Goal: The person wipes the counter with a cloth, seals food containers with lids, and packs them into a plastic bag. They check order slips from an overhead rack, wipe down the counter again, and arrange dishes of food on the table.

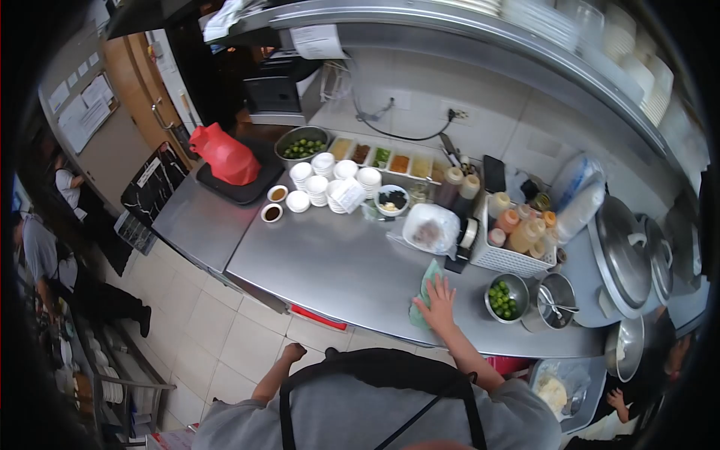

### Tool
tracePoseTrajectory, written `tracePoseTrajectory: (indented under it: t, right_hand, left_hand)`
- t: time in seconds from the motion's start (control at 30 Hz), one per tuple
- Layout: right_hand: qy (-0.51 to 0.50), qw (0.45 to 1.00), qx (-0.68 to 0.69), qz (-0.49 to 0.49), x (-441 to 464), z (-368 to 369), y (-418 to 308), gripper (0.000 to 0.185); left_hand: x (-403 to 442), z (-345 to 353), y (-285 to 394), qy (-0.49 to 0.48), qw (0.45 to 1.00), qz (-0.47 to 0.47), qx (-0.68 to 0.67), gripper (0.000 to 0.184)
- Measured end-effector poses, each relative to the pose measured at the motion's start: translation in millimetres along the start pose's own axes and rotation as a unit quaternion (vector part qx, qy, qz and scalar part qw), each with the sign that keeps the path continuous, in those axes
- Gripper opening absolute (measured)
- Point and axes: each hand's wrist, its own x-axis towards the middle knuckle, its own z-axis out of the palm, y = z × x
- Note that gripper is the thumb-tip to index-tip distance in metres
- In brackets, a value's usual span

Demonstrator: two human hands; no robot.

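My right hand (438,301) lies flat with spread fingers on a green cloth (425,294), pressing it to the steel counter (322,262) near its front edge. My left hand (295,351) hangs over the floor in front of the counter, its fingers curled in with nothing visible in them. Right of the cloth stand a steel bowl of green limes (504,298) and a steel pot with utensils (551,301). Behind the cloth is a white container wrapped in plastic (430,229).
Stacked white cups (317,187), two sauce cups (272,213), a white basket of bottles (510,259) and a red bag (225,155) occupy the counter. Overhead runs a steel shelf (465,37). People stand at left (49,251) and far right (619,403).
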Motion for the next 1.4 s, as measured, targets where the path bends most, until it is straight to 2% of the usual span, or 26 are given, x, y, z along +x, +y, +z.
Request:
tracePoseTrajectory:
  t: [0.03, 0.07, 0.1, 0.17, 0.2, 0.27, 0.4, 0.43, 0.47, 0.6, 0.73, 0.8, 0.93, 1.0, 1.03, 1.13, 1.17, 1.23, 1.3, 1.4]
  right_hand:
    - [-0.054, 0.991, -0.117, 0.022, 10.1, 14.7, -6.0, 0.060]
    - [-0.105, 0.966, -0.233, 0.044, 21.8, 29.7, -11.0, 0.073]
    - [-0.102, 0.967, -0.232, 0.039, 34.8, 48.1, -15.1, 0.073]
    - [-0.109, 0.969, -0.220, -0.013, 63.3, 88.0, -30.3, 0.085]
    - [-0.106, 0.970, -0.217, -0.017, 72.9, 109.2, -44.1, 0.085]
    - [-0.090, 0.964, -0.216, -0.124, 90.6, 149.6, -82.3, 0.085]
    - [-0.179, 0.935, -0.203, -0.231, 91.7, 191.0, -190.0, 0.084]
    - [-0.175, 0.929, -0.179, -0.274, 85.0, 206.1, -205.0, 0.082]
    - [-0.170, 0.921, -0.156, -0.315, 81.7, 216.0, -214.9, 0.080]
    - [-0.179, 0.902, -0.103, -0.379, 93.9, 223.7, -218.3, 0.069]
    - [-0.164, 0.936, -0.103, -0.295, 123.1, 206.3, -179.4, 0.065]
    - [-0.123, 0.958, -0.138, -0.220, 137.8, 195.7, -147.2, 0.064]
    - [-0.080, 0.970, -0.181, -0.141, 151.1, 153.3, -95.5, 0.065]
    - [-0.201, 0.960, -0.190, -0.036, 160.9, 119.6, -93.4, 0.060]
    - [-0.202, 0.959, -0.194, -0.044, 168.3, 107.2, -90.2, 0.060]
    - [-0.061, 0.991, -0.032, -0.116, 204.2, 54.0, -95.2, 0.050]
    - [-0.003, 0.988, 0.037, -0.151, 213.7, 22.1, -114.3, 0.045]
    - [0.094, 0.971, 0.080, -0.203, 236.7, -40.2, -154.9, 0.038]
    - [0.202, 0.931, 0.031, -0.302, 255.8, -106.5, -196.2, 0.035]
    - [0.357, 0.853, -0.035, -0.378, 287.8, -187.2, -237.8, 0.029]
  left_hand:
    - [-5.4, -7.5, -4.2, 0.032, 0.982, -0.087, -0.165, 0.032]
    - [-7.7, -9.8, -13.0, 0.043, 0.976, -0.088, -0.195, 0.030]
    - [-18.9, -17.2, -17.3, 0.062, 0.970, -0.106, -0.211, 0.029]
    - [-37.7, -25.6, -32.1, 0.074, 0.973, -0.100, -0.195, 0.029]
    - [-39.7, -17.3, -52.1, 0.053, 0.987, -0.085, -0.128, 0.030]
    - [-44.9, 0.9, -91.1, 0.017, 0.997, -0.069, -0.030, 0.032]
    - [-63.3, 8.2, -153.3, -0.034, 0.988, -0.148, -0.032, 0.032]
    - [-68.1, 6.0, -164.6, -0.039, 0.984, -0.167, -0.038, 0.032]
    - [-71.2, 1.3, -173.8, -0.044, 0.981, -0.184, -0.041, 0.032]
    - [-54.6, -14.7, -186.8, -0.032, 0.978, -0.200, -0.052, 0.033]
    - [-13.3, -43.0, -162.6, 0.004, 0.984, -0.160, -0.074, 0.033]
    - [8.6, -54.0, -138.4, 0.022, 0.987, -0.131, -0.087, 0.033]
    - [33.5, -59.4, -94.8, 0.024, 0.991, -0.081, -0.099, 0.034]
    - [41.4, -59.2, -81.6, 0.021, 0.993, -0.067, -0.090, 0.034]
    - [41.4, -57.9, -79.9, 0.020, 0.994, -0.065, -0.084, 0.034]
    - [46.7, -49.5, -85.9, 0.019, 0.995, -0.074, -0.064, 0.034]
    - [45.2, -46.6, -90.0, 0.019, 0.995, -0.083, -0.060, 0.034]
    - [48.5, -39.8, -98.3, 0.015, 0.995, -0.093, -0.043, 0.034]
    - [53.6, -32.5, -108.4, 0.015, 0.995, -0.099, -0.028, 0.034]
    - [51.3, -25.8, -113.3, 0.024, 0.991, -0.119, -0.054, 0.037]
